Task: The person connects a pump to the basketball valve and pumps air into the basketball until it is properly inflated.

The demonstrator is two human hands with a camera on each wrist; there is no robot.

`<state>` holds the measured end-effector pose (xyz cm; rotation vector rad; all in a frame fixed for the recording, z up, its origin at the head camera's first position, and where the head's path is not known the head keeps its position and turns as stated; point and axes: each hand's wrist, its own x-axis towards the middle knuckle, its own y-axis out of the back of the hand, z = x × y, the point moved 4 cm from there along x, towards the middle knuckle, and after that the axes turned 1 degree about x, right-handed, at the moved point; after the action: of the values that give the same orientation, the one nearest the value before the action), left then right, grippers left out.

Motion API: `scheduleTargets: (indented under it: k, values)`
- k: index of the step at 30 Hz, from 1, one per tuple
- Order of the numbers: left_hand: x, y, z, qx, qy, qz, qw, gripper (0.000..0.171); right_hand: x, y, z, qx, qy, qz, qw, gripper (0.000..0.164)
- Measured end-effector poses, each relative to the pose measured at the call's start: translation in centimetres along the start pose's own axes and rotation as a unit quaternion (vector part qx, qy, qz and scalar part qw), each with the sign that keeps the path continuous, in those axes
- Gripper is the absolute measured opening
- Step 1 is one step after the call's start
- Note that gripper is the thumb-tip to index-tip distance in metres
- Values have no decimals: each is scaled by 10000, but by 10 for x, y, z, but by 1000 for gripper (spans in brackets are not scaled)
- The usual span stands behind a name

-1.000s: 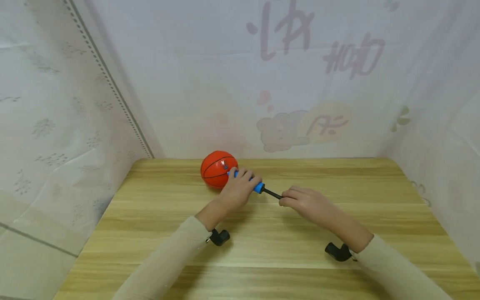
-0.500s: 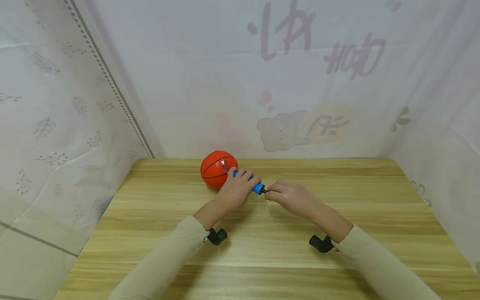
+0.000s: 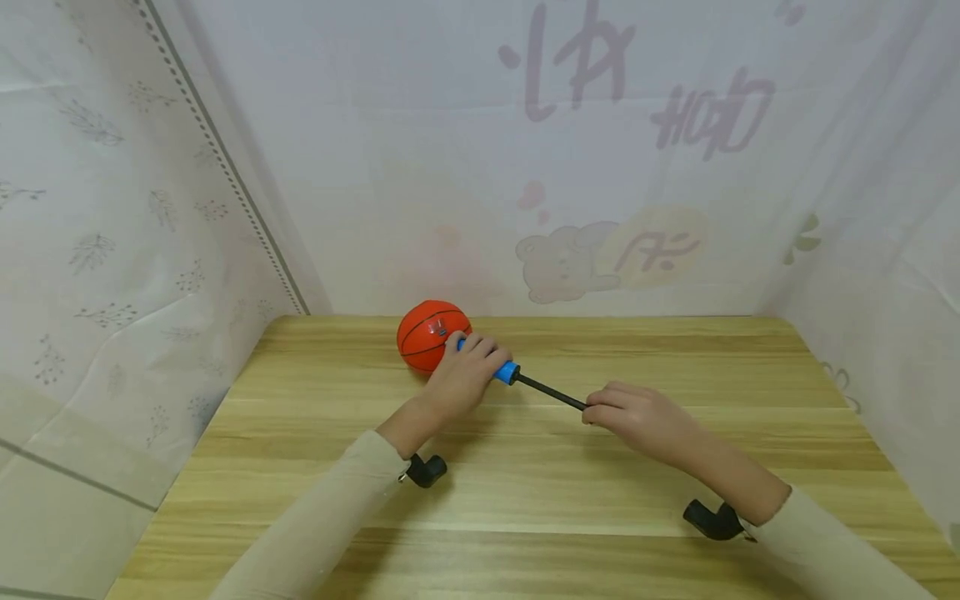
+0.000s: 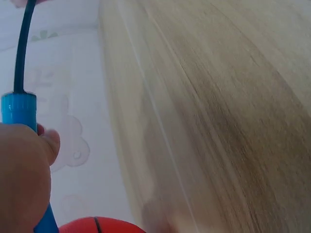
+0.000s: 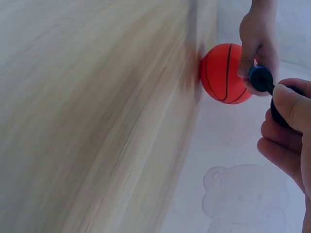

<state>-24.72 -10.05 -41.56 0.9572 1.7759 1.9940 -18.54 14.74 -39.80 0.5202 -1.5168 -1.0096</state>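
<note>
A small orange-red ball [image 3: 426, 336] with black basketball lines sits near the table's back edge. Beside it my left hand [image 3: 459, 379] grips the blue barrel of a hand pump [image 3: 507, 372], whose far end points at the ball. Whether its tip enters the ball is hidden behind the fingers. A long stretch of black rod [image 3: 551, 392] shows out of the barrel. To the right, my right hand [image 3: 637, 417] holds the pump's black handle [image 5: 279, 114], mostly covered by the fingers. In the left wrist view the blue barrel [image 4: 19, 109] passes through the curled left hand [image 4: 24, 170].
The wood-grain table [image 3: 570, 517] carries the ball and lies under both forearms. A pale printed cloth [image 3: 420, 150] hangs behind the table, with more cloth at both sides. Black camera mounts [image 3: 427, 471] stick out from the wrists.
My right hand first pushed the rod into the barrel, then drew it back out to the right, farther than before. The left hand and ball have shifted slightly left.
</note>
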Motion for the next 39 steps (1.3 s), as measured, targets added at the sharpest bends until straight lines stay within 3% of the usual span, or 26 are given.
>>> scheduleTargets:
  k: [8,13,17,26,32,39]
  values:
    - [4,-3,6,-122,76,-34,9999,20,1,-2,3,151,-158,-52,9997,40]
    - [5,-5,11,2,93,-40,9999,21,16,-17,6,66,-174,-320,9993,8]
    - [6,-5,12,83,136,8,9999,20,32,-27,10,-67,-213,-373,9991,28]
    - [5,-5,12,22,113,-55,9999,20,53,-44,14,-305,-182,-285,9990,27]
    - [3,-3,8,-72,71,-88,9999,21,49,-41,11,-322,-58,-189,9993,27]
    - [1,-4,4,-49,63,-18,10000,21,24,-22,4,-229,53,-262,9994,28]
